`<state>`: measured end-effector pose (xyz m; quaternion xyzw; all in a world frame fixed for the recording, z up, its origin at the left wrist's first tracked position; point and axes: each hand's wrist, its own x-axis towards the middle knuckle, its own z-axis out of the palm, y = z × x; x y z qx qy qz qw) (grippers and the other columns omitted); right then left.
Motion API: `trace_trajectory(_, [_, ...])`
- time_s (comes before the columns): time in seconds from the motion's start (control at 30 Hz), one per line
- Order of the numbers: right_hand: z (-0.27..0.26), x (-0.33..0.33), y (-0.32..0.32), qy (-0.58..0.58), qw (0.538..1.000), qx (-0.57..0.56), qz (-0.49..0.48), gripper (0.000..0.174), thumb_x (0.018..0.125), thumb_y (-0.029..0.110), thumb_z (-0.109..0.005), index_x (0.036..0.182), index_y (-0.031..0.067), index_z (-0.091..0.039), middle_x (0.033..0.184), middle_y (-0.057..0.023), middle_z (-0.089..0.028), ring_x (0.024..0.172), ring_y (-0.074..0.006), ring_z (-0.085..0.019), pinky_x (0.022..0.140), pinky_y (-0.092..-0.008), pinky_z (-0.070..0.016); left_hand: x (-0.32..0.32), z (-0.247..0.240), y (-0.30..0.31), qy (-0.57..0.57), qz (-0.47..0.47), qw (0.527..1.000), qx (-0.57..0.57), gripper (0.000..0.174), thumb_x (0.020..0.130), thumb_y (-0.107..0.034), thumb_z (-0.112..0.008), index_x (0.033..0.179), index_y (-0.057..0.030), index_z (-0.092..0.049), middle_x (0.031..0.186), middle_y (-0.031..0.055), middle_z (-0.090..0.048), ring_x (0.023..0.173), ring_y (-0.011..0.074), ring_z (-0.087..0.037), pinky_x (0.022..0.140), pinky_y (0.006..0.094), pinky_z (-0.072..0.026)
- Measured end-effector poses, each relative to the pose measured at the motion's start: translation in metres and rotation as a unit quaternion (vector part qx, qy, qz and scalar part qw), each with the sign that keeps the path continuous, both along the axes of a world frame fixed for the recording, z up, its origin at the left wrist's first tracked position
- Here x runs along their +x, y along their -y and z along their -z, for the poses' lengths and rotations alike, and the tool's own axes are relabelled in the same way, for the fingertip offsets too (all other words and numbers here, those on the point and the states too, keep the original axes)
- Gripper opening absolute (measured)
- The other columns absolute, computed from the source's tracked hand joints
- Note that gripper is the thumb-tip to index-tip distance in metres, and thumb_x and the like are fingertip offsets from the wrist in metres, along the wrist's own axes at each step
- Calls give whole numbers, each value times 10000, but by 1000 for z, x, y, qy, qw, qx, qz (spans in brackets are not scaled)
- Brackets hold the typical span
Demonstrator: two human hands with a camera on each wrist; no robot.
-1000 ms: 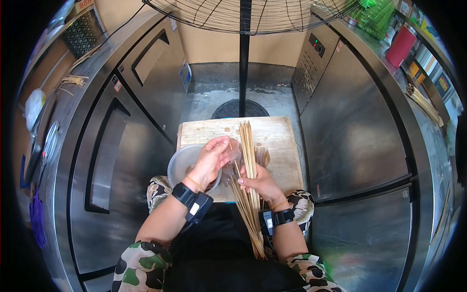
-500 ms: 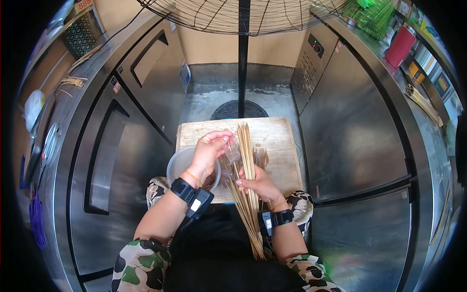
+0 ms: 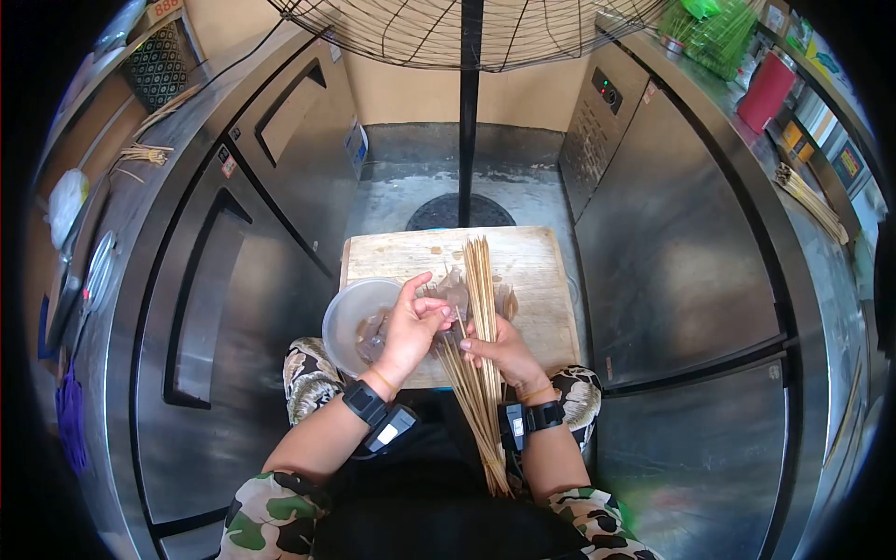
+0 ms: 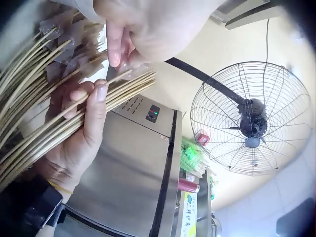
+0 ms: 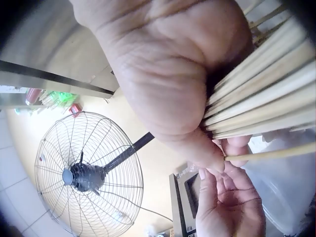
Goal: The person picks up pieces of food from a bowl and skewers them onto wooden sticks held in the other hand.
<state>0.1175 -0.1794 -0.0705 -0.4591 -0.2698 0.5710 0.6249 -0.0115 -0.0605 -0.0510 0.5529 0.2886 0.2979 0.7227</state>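
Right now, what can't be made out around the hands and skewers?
- Head view: what is in the bowl; the left hand covers part, and the rest is too small.
- Left wrist view: the piece the left hand pinches is blurred; the top edge cuts off that hand.
- Right wrist view: most of the skewers; the right hand gripping them fills the frame.

Left hand (image 3: 409, 329) pinches at bamboo skewers (image 3: 480, 271) gripped by right hand (image 3: 505, 354) above wooden board (image 3: 537, 280)
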Motion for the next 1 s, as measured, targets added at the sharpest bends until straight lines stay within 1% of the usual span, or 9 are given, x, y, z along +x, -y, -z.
trace_trajectory(0.17, [-11,-5,13,2,1000,0,14,292,779,1,-639,1021,30,-477,831,-23,-550,674,-101,-589,540,-206,-463,1,-8,5,-82,-16,975,207,463,827,43,-557,1240,-82,-388,815,89,-630,726,138,-632,653,273,-517])
trace_trajectory(0.27, [-14,-6,19,12,1000,1,15,318,782,-7,-623,1061,18,-474,858,-26,-555,694,-99,-588,554,-207,-465,-6,-29,17,-137,34,922,362,385,803,36,-565,1150,-92,-461,769,106,-629,712,223,-646,630,317,-510])
trace_trajectory(0.37, [-11,-5,19,35,999,5,19,327,782,-5,-617,1078,13,-479,851,-23,-566,692,-92,-576,559,-210,-461,-13,-27,26,-159,162,869,441,297,789,6,-575,1063,-87,-511,798,140,-623,735,312,-629,631,361,-509])
trace_trajectory(0.53, [-3,-5,16,76,997,10,23,300,782,-9,-609,1060,11,-499,833,-24,-585,672,-80,-555,563,-214,-456,-19,-19,32,-207,171,873,407,230,801,-50,-576,1028,-80,-551,796,131,-631,731,313,-621,639,381,-499])
trace_trajectory(0.63, [-4,-7,19,87,992,13,92,264,784,-1,-609,1029,13,-512,817,-23,-581,645,-81,-549,557,-217,-456,-17,-36,30,-153,120,902,386,205,812,-64,-568,1016,-73,-558,781,129,-634,722,311,-622,634,378,-499])
trace_trajectory(0.77, [8,3,25,-17,996,-10,84,235,783,8,-606,1004,20,-528,803,-16,-574,624,-84,-540,551,-216,-454,-33,-16,-11,-223,26,924,309,266,798,-114,-596,1059,-81,-560,860,136,-636,785,300,-618,669,364,-495])
trace_trajectory(0.87, [15,6,23,-17,997,-12,69,219,775,4,-599,983,25,-535,797,-11,-572,618,-87,-537,549,-216,-451,-53,20,-44,-374,37,798,471,317,756,-165,-647,1048,-68,-571,1056,150,-582,892,277,-592,768,375,-478])
trace_trajectory(0.97, [23,5,18,40,997,-25,68,193,766,-4,-587,950,27,-535,784,-16,-574,617,-92,-540,545,-219,-449,-74,57,-47,-419,138,696,567,327,708,-187,-662,1001,-59,-598,1052,153,-572,962,308,-559,838,401,-448])
trace_trajectory(1.0, [24,3,16,59,995,-26,75,187,765,-6,-583,942,27,-535,778,-17,-574,616,-93,-540,544,-221,-449,-73,56,-47,-441,158,678,566,351,685,-196,-676,1014,-94,-610,1052,137,-575,962,309,-562,826,374,-457])
